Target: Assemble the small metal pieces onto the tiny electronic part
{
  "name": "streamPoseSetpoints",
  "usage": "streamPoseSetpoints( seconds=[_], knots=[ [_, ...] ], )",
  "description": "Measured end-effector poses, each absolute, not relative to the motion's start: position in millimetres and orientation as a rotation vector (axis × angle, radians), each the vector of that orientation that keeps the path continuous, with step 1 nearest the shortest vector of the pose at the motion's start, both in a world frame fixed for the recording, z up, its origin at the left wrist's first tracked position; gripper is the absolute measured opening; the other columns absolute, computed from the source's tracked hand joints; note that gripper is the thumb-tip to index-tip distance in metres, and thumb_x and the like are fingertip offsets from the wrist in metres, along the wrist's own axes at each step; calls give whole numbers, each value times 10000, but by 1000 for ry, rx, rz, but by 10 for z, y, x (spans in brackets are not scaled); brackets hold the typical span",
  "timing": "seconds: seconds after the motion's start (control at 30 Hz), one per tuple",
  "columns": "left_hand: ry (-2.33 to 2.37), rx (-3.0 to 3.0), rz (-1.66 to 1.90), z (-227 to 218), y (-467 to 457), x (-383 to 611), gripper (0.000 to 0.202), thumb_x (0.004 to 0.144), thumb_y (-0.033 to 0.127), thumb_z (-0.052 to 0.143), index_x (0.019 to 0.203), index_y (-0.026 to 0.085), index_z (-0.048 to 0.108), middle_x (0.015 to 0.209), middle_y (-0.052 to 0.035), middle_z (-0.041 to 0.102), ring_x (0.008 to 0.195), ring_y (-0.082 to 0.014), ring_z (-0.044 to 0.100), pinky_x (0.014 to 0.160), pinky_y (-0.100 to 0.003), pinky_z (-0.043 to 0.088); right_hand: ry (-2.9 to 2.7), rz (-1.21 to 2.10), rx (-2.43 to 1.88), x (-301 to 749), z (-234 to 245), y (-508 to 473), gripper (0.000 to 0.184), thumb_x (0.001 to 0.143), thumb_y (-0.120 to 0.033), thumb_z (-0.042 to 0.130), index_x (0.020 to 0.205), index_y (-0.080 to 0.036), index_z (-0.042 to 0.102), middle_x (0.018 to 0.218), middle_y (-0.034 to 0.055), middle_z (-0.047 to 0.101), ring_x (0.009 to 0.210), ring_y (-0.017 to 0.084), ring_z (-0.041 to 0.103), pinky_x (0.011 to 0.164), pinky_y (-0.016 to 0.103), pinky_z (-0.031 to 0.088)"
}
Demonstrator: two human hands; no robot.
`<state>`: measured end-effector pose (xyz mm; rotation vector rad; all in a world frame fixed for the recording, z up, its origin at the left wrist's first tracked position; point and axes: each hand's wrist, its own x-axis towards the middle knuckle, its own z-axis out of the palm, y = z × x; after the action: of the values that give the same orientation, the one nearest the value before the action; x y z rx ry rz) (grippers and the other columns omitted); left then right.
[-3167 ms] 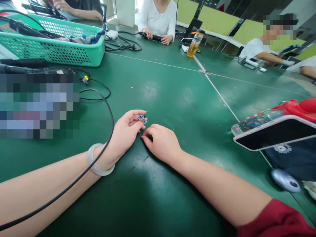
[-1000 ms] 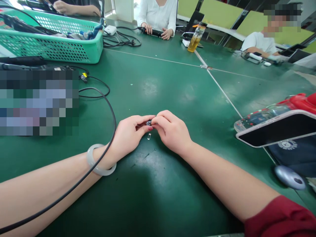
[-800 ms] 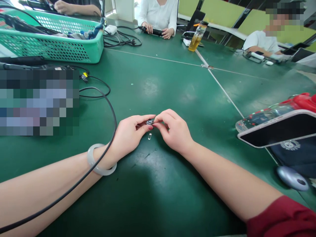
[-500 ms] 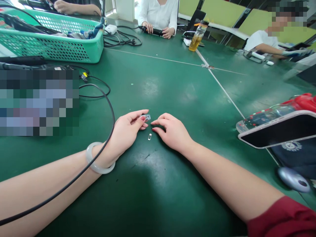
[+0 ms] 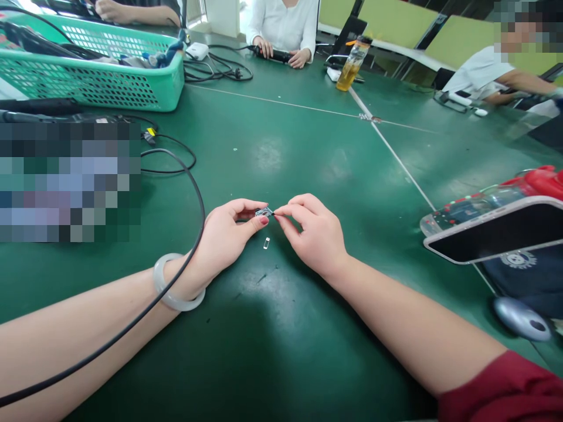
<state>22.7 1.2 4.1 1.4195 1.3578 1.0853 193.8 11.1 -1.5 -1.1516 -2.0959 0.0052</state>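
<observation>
Grey and shiny, a small knobbly piece point(image 5: 263, 212) is pinched between the thumb and fingers of the left hand point(image 5: 226, 231). Half a second ago the right hand point(image 5: 314, 234) was apart from it; now its thumb and finger are together on a tiny black bit point(image 5: 273, 213) at the piece's end. So both hands seem busy at one spot. Just on the near side of them, a little white rectangle point(image 5: 266, 242) lies on the smooth green counter point(image 5: 281, 164). Behind the left hand, a thin black cable point(image 5: 199, 193) crosses a pale round bangle point(image 5: 187, 304).
</observation>
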Motion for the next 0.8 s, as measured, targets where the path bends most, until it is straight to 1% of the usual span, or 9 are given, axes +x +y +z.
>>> streamPoseSetpoints(
  seconds=[0.13, 0.27, 0.4, 0.5, 0.63, 0.7, 0.77, 0.8],
  knots=[
    [1354, 1439, 1067, 49, 3, 228, 318, 764, 350, 692, 1011, 150, 690, 948, -68, 717, 834, -176, 649, 781, -300, 507, -2123, -88, -1110, 1942, -22, 106, 178, 911, -258, 530, 870, -212, 697, 864, 24, 646, 759, 114, 588, 668, 224, 456],
    [1299, 1396, 1073, 77, -5, 229, 300, 775, 344, 688, 1001, 148, 694, 963, -69, 718, 866, -174, 643, 807, -287, 498, -2151, -56, -1108, 1954, -4, 82, 209, 925, -281, 506, 881, -232, 704, 876, 33, 646, 787, 127, 589, 704, 243, 462],
    [1194, 1281, 1104, 58, 16, 223, 335, 793, 381, 673, 1040, 156, 691, 945, -68, 710, 844, -161, 631, 789, -273, 498, -2121, 91, -1144, 1955, 36, 36, 213, 928, -286, 495, 988, -258, 698, 937, 48, 642, 855, 154, 591, 775, 281, 474],
    [1146, 1190, 1177, -3, 48, 217, 365, 818, 400, 640, 1101, 173, 677, 946, -62, 694, 799, -134, 608, 744, -251, 493, -2078, 227, -1208, 1955, 39, 41, 202, 905, -264, 531, 1052, -245, 667, 947, 48, 639, 848, 158, 591, 758, 287, 479],
    [1146, 1165, 1214, -49, 65, 224, 379, 846, 370, 603, 1162, 165, 650, 913, -60, 673, 737, -112, 577, 713, -242, 485, -2237, 550, -1253, 1973, -8, 110, 122, 810, -243, 670, 926, -205, 666, 857, 10, 630, 765, 131, 580, 694, 256, 464],
    [1162, 1186, 1198, -39, 57, 232, 387, 854, 364, 590, 1180, 161, 639, 916, -60, 670, 721, -109, 568, 711, -247, 485, -2339, 656, -1228, 1982, -29, 139, 147, 794, -247, 692, 935, -210, 671, 889, 3, 630, 769, 121, 577, 699, 250, 455],
    [1180, 1203, 1184, -15, 45, 240, 389, 857, 357, 581, 1189, 161, 633, 925, -60, 671, 711, -107, 564, 709, -249, 486, -2404, 677, -1198, 1985, -35, 150, 154, 806, -249, 682, 959, -230, 678, 940, -1, 631, 791, 115, 580, 724, 251, 446],
    [1189, 1210, 1179, -1, 40, 244, 389, 858, 354, 578, 1190, 160, 633, 925, -60, 672, 708, -108, 563, 707, -250, 486, -2425, 673, -1185, 1983, -34, 150, 131, 812, -247, 677, 942, -236, 683, 952, -4, 632, 804, 114, 583, 740, 252, 442]
  ],
)
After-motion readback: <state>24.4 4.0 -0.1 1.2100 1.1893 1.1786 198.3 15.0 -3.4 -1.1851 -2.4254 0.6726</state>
